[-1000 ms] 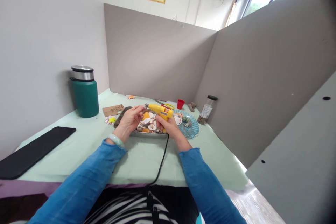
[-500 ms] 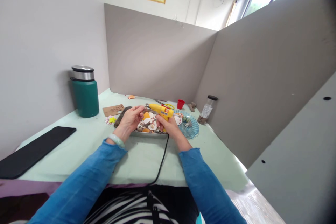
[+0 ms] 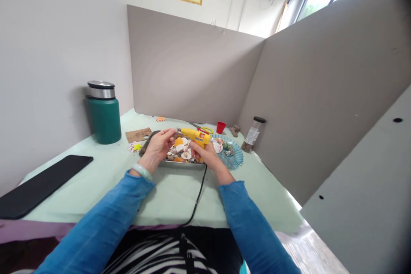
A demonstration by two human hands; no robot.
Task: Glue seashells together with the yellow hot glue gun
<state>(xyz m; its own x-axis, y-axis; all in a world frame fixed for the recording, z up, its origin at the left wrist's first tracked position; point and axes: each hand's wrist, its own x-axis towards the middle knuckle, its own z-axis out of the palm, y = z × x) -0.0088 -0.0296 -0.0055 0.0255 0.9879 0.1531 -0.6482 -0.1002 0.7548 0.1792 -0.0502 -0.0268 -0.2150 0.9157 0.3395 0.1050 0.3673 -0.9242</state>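
Observation:
My right hand (image 3: 204, 153) is wrapped round the handle of a yellow hot glue gun (image 3: 195, 135), whose nozzle points left. At the nozzle's tip, the fingers of my left hand (image 3: 159, 144) are pinched together on something too small to make out. Below both hands sits a metal tray (image 3: 183, 164) filled with shells and small stones; white and orange pieces (image 3: 178, 141) show among them. A black cord (image 3: 199, 195) runs from the glue gun down over the table's front edge.
Left stand a green flask (image 3: 104, 115) and a black mat (image 3: 45, 185). A brown card (image 3: 138, 134) lies behind my left hand. Right of the tray are a blue glass plate (image 3: 236, 158), a red cup (image 3: 221, 127) and a black-lidded jar (image 3: 253, 135). Scissors (image 3: 205, 130) lie behind. Partitions enclose the table.
The glue gun has shifted slightly left, its nozzle now closer to my left fingertips. My left hand keeps its pinch in nearly the same place.

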